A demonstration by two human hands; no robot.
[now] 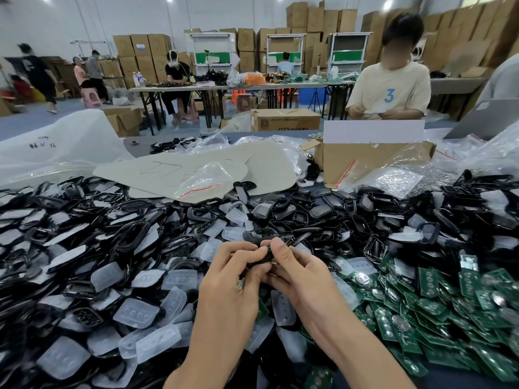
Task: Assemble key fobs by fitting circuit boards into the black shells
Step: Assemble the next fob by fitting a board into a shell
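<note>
1. While both hands meet low in the middle, the left hand (233, 265) and right hand (297, 273) pinch one black shell (269, 256) with curled fingers, just above the heap. The right thumb is on top.
2. The shell's glossy and mostly hidden by fingers, so I can't tell if a board's inside.
3. Loose black shells (84, 220) cover the table left and ahead, mixed with cloudy button pads (137, 313). Green circuit boards (438, 299) with round silver discs are heaped on the right.
4. Past that there's a grey sheet (196, 169) with unreadable red scribbles, and an open cardboard box (373, 158).
5. A big plastic bag (56, 144) on the left has black handwriting I can't read.
6. Farther back, a carton (285, 120) shows "DTY", and the person opposite (390, 88) wears a blue "3".
</note>
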